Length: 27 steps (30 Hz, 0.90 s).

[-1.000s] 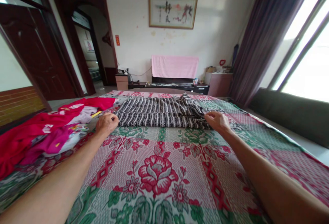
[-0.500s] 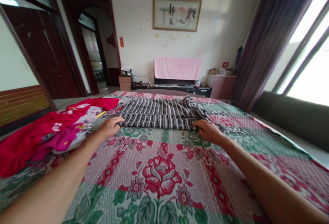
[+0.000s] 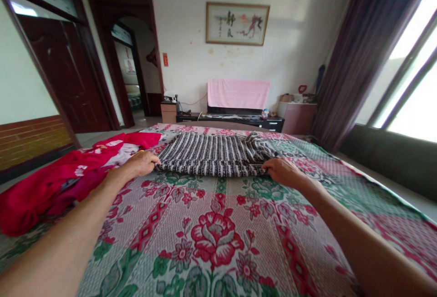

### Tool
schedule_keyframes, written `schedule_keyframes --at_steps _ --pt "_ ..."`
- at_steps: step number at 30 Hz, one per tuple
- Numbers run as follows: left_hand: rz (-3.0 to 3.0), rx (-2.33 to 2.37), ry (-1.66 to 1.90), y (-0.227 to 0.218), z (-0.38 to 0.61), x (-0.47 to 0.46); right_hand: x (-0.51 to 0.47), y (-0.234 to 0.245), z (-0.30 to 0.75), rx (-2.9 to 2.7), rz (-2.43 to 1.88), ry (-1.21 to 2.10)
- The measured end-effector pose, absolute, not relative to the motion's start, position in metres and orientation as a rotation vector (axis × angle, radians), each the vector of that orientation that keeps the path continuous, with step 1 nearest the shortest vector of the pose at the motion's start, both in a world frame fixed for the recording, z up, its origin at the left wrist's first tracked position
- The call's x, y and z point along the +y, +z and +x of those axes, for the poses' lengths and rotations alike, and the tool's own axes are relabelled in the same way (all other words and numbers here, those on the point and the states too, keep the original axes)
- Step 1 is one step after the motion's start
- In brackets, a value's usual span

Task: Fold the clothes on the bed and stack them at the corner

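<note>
A black-and-white striped knit garment (image 3: 211, 149) lies across the floral bedspread (image 3: 218, 206), with a folded band along its near edge. My left hand (image 3: 141, 163) pinches the near left corner of that band between thumb and fingers. At the opposite end, my right hand (image 3: 282, 171) grips the near right corner. The band stretches fairly straight between both hands. Toward its far right the cloth is bunched and uneven. Whether the fabric under the band is folded in layers is hidden.
Left of my left arm is a heap of red and magenta clothes (image 3: 78, 169). Beyond the far edge stands a low black cabinet (image 3: 273, 124) with a pink cloth (image 3: 239, 93) above it. A dark couch (image 3: 392, 160) runs along the right under the window.
Both hands have shifted slightly outward, still gripping the garment's near corners. The folded band at its near edge looks narrower. The camera view has tilted up a little.
</note>
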<state>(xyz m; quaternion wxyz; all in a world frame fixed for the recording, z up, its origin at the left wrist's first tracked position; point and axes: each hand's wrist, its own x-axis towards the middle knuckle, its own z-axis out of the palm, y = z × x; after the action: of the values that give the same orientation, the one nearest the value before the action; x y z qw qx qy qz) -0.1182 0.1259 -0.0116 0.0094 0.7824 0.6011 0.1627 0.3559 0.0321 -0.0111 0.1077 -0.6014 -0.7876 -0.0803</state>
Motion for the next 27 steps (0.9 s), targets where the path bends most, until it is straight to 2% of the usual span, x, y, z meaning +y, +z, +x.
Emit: schedule_keyframes --at_steps 4,9,13,15,19,23,27 --pt "2.398 1.815 0.299 0.002 -0.121 0.120 0.021 0.010 0.348 -2.487 -1.758 -0.030" --pt "2.260 1.759 -0.010 0.016 -0.120 0.105 0.004 0.027 0.342 -2.464 -1.880 0.461" --pt "2.157 1.600 -0.055 0.025 -0.119 0.099 0.001 0.037 0.357 -2.340 -1.787 0.797" --pt "2.172 1.593 -0.025 0.026 -0.113 0.100 0.002 0.042 0.369 -2.190 -1.810 0.699" --pt "2.440 1.760 0.173 0.014 -0.087 0.105 0.002 0.044 0.385 -1.877 -2.169 0.352" --pt "2.575 1.753 0.383 -0.017 -0.064 0.110 0.001 0.032 0.391 -1.760 -2.455 0.573" --pt "2.752 1.650 0.530 -0.047 -0.058 0.114 0.005 0.017 0.401 -1.740 -2.494 0.679"
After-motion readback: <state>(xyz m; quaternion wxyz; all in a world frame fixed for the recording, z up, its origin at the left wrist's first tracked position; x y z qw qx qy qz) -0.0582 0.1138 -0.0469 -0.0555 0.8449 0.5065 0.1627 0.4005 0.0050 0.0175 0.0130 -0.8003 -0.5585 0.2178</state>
